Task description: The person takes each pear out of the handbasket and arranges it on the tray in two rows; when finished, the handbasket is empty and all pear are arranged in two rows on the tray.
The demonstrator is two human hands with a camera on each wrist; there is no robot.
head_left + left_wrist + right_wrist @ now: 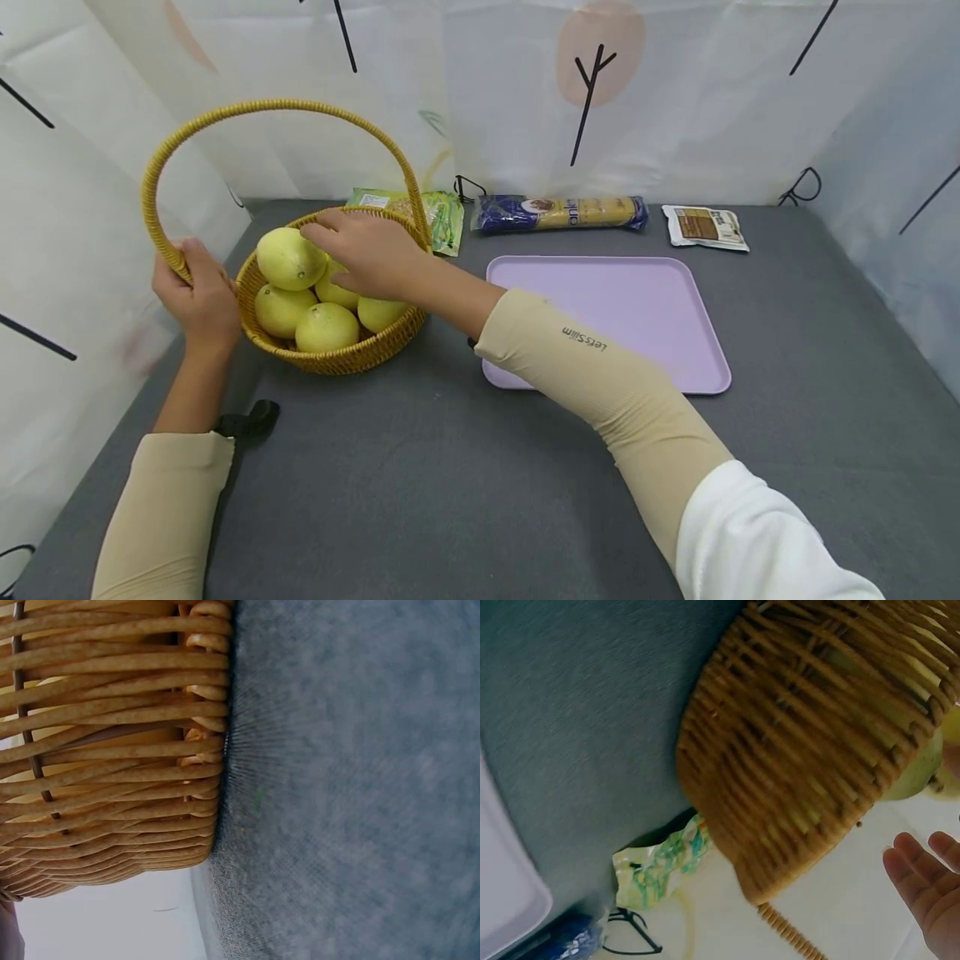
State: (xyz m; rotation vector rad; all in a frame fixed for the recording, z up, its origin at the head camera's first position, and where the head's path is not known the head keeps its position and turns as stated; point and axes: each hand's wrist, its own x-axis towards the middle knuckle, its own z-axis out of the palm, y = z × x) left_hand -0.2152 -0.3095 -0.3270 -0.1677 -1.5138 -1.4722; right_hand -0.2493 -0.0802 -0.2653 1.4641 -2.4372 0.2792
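A yellow wicker basket (pixel 345 360) with a tall arched handle (pixel 281 105) stands on the grey table at the left. Several round yellow-green fruits (pixel 327 327) lie in it, one of them (pixel 288 258) on top of the others. The left hand (pixel 201 292) grips the handle near its lower left end. Over the basket's far right side reaches the right hand (pixel 375 254), its fingertips at the top fruit's right edge. In the right wrist view this hand's fingers (pixel 919 874) are extended. The left wrist view shows the basket's woven side (pixel 112 765), with hardly any hand.
A lilac tray (pixel 600 275) lies right of the basket, partly under the right forearm. Along the back are a green packet (pixel 446 221), a long blue and yellow packet (pixel 562 213) and a small white and brown packet (pixel 705 227). Patterned white cloth (pixel 690 108) hangs behind.
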